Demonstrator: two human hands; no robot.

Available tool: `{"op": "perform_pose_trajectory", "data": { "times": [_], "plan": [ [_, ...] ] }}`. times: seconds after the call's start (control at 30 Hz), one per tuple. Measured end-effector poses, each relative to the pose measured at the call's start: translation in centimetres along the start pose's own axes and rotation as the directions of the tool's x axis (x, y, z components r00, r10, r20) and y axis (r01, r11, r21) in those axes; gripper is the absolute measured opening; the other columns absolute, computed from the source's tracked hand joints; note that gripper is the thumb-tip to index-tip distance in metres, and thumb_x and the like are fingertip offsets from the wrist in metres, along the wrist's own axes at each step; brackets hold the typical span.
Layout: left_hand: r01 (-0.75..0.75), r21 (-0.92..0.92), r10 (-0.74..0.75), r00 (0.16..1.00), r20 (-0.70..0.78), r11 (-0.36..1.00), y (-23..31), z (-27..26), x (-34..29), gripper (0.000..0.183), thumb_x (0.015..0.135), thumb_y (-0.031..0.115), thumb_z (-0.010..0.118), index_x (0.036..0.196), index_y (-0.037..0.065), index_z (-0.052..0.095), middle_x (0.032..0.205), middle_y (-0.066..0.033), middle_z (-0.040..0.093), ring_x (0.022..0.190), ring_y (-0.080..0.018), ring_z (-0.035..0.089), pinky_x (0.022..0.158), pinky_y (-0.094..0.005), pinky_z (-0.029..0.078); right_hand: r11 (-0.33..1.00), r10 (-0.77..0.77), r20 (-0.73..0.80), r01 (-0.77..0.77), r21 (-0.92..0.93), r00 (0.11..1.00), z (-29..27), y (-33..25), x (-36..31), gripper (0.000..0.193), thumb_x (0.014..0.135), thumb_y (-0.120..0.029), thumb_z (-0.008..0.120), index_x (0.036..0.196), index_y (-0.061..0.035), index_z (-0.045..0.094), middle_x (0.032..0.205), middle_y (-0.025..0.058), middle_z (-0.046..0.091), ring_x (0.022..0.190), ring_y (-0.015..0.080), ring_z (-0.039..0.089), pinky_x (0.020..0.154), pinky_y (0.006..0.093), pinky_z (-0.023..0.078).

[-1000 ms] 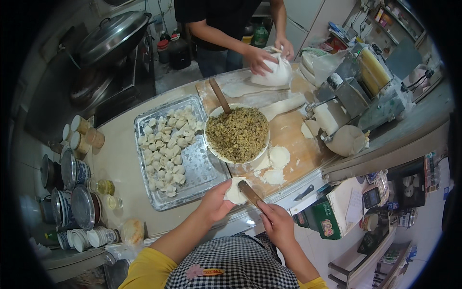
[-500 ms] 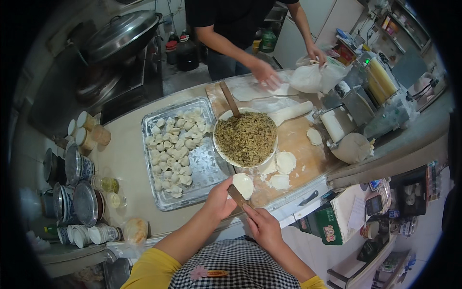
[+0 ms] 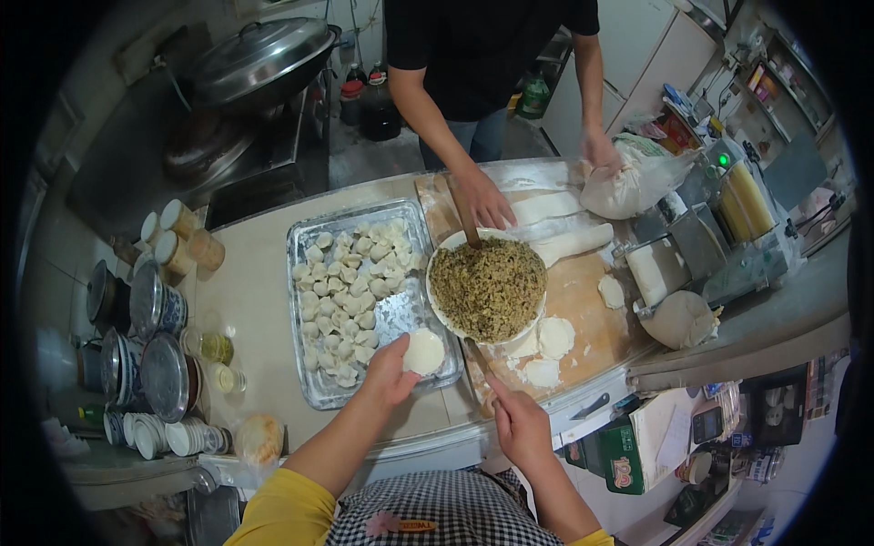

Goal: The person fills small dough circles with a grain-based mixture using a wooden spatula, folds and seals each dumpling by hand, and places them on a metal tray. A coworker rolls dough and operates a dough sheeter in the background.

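Observation:
A round white dough wrapper (image 3: 423, 352) rests on the fingers of my left hand (image 3: 390, 373), above the near right corner of the metal tray (image 3: 421, 314). Rows of folded dumplings (image 3: 341, 291) fill much of that tray. My right hand (image 3: 521, 426) grips a flat filling stick (image 3: 482, 360), whose far end reaches the near rim of the filling bowl (image 3: 441, 314). Heaped in the bowl is a brownish-green chopped filling (image 3: 487, 284), with a wooden paddle (image 3: 462, 214) standing in it. Flat wrappers (image 3: 555, 338) lie right of the bowl on the floury wooden board (image 3: 592, 314).
Across the table a co-worker's hand (image 3: 485, 197) is at the dough sheet (image 3: 546, 207); the other holds a plastic bag (image 3: 628, 182). A dough roller machine (image 3: 701, 241) stands right. Jars (image 3: 179, 218) and lidded bowls (image 3: 167, 378) line the left. A knife (image 3: 592, 407) lies near the front edge.
My left hand has carried the wrapper left over the tray, away from the stick. My right hand has pushed the stick forward to the bowl. The co-worker's bag is lifted and shifted.

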State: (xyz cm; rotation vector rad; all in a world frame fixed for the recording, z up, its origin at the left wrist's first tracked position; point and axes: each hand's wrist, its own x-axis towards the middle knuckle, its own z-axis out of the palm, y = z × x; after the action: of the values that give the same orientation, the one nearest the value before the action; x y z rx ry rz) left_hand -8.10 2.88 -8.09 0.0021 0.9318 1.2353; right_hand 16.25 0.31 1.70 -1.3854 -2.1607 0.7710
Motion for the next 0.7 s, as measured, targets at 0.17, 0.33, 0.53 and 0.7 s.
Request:
{"op": "perform_pose_trajectory", "data": {
  "times": [0.17, 0.33, 0.53, 0.7],
  "plan": [
    [0.048, 0.051, -0.048, 0.999, -0.001, 0.998, 0.0, 0.9, 2.0, 0.033, 0.102, 0.025, 0.042, 0.114, -0.001, 0.058, 0.103, -0.0121, 0.067, 0.087, -0.0232, 0.068, 0.064, -0.0328, 0.056, 0.982, 0.040, -0.008, -0.041, -0.186, 0.999, 0.5, -1.9, 5.3, 0.049, 0.086, -0.009, 0.059, 0.133, -0.0224, 0.055, 0.083, 0.0150, 0.060, 0.072, 0.0349, 0.063, 0.063, 0.0434, 0.052],
    [0.052, 0.145, -0.029, 0.987, -0.158, 0.988, 1.1, 2.9, 2.7, 0.032, 0.102, 0.024, 0.043, 0.112, -0.003, 0.058, 0.098, -0.0124, 0.066, 0.077, -0.0211, 0.066, 0.051, -0.0317, 0.051, 0.944, 0.039, 0.052, -0.019, -0.330, 0.998, 2.6, -0.8, 7.0, 0.048, 0.085, -0.010, 0.057, 0.133, -0.0203, 0.056, 0.081, 0.0171, 0.060, 0.065, 0.0350, 0.064, 0.058, 0.0447, 0.052],
    [0.028, 0.269, 0.022, 0.983, -0.182, 0.963, 2.3, 3.1, 4.2, 0.030, 0.101, 0.023, 0.045, 0.106, -0.003, 0.060, 0.093, -0.0123, 0.066, 0.070, -0.0227, 0.065, 0.053, -0.0338, 0.052, 0.941, 0.000, 0.078, 0.026, -0.336, 0.997, 0.7, -4.0, 8.6, 0.046, 0.086, -0.013, 0.059, 0.132, -0.0189, 0.057, 0.077, 0.0172, 0.060, 0.065, 0.0348, 0.063, 0.059, 0.0449, 0.051],
    [0.068, 0.290, -0.003, 0.976, -0.220, 0.955, 3.6, 5.4, 4.1, 0.030, 0.102, 0.024, 0.044, 0.109, -0.001, 0.058, 0.098, -0.0120, 0.065, 0.078, -0.0232, 0.065, 0.063, -0.0357, 0.056, 0.925, 0.035, 0.110, 0.010, -0.380, 0.993, 2.7, -3.1, 10.9, 0.044, 0.087, -0.015, 0.054, 0.131, -0.0181, 0.058, 0.078, 0.0187, 0.062, 0.069, 0.0359, 0.065, 0.062, 0.0444, 0.052]
  ]
}}
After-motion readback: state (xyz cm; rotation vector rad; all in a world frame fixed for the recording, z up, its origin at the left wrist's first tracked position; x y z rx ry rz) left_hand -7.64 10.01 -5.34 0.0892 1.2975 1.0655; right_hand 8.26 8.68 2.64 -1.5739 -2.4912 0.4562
